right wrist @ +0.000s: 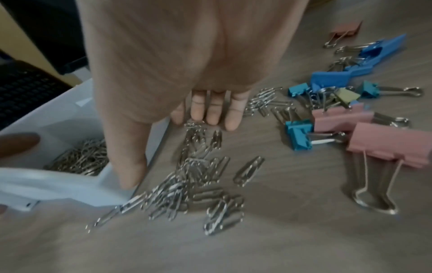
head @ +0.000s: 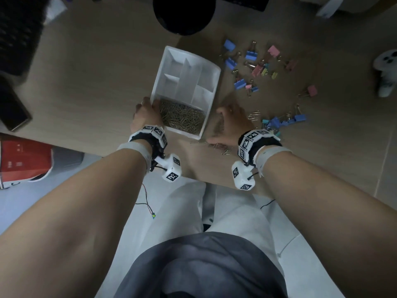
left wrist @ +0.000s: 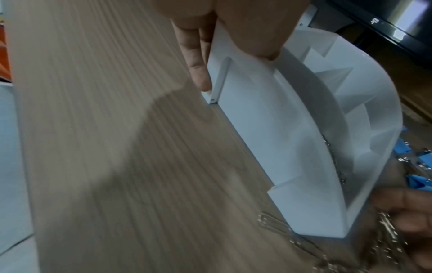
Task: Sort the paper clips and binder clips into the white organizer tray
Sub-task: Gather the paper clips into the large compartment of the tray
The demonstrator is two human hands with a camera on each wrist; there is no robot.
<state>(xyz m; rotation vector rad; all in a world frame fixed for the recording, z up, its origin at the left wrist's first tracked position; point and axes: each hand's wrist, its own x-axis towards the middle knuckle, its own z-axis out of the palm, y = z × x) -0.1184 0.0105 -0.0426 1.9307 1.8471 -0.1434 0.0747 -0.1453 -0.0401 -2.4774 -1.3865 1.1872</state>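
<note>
The white organizer tray [head: 211, 97] lies mid-table; its near compartment holds a heap of silver paper clips [head: 182, 118]. My left hand [head: 146, 114] grips the tray's near-left corner, thumb over the rim and fingers [left wrist: 198, 70] on the outer wall [left wrist: 268, 129]. My right hand [head: 232, 123] rests flat just right of the tray, straight fingertips [right wrist: 210, 116] touching loose paper clips [right wrist: 198, 175] and the thumb against the tray wall [right wrist: 112, 184]. Blue, pink and yellow binder clips [head: 255, 67] are scattered at the far right, with a cluster [right wrist: 339, 114] beside my right hand.
A black round object [head: 184, 14] stands behind the tray. A dark keyboard [head: 17, 35] and a dark flat device [head: 12, 110] lie at the left, with a red box [head: 23, 160] below the table's edge. A white gadget [head: 386, 69] sits far right.
</note>
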